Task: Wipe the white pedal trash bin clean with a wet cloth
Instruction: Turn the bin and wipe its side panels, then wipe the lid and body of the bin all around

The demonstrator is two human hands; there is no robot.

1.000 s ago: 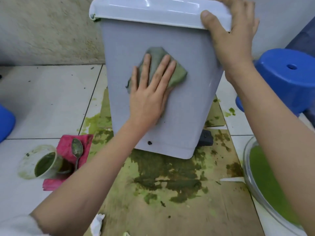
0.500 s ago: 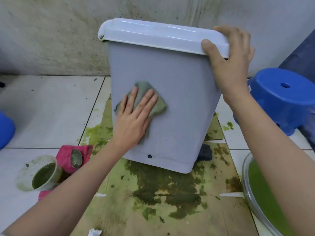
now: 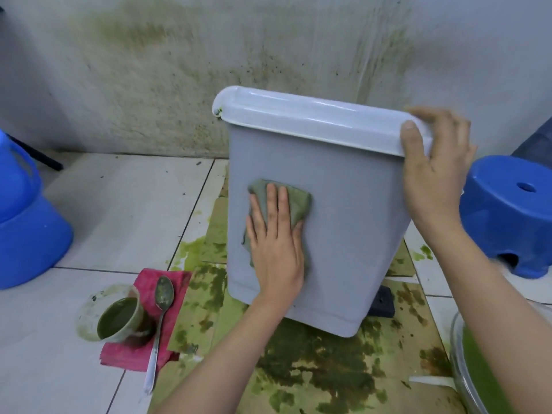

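The white pedal trash bin stands tilted on stained cardboard, lid closed, its black pedal showing at the lower right. My left hand lies flat with straight fingers on a greenish wet cloth, pressing it against the bin's near wall at its left side. My right hand grips the lid's right corner, thumb on the front edge and fingers over the top.
Cardboard with green stains covers the floor under the bin. A cup of green liquid and a spoon sit on a pink cloth at left. Blue stool right, blue container left, glass bowl lower right.
My left hand slid the cloth down and left across the bin's wall. The view pulled back, so the bin sits lower in frame. My right hand kept its hold on the lid.
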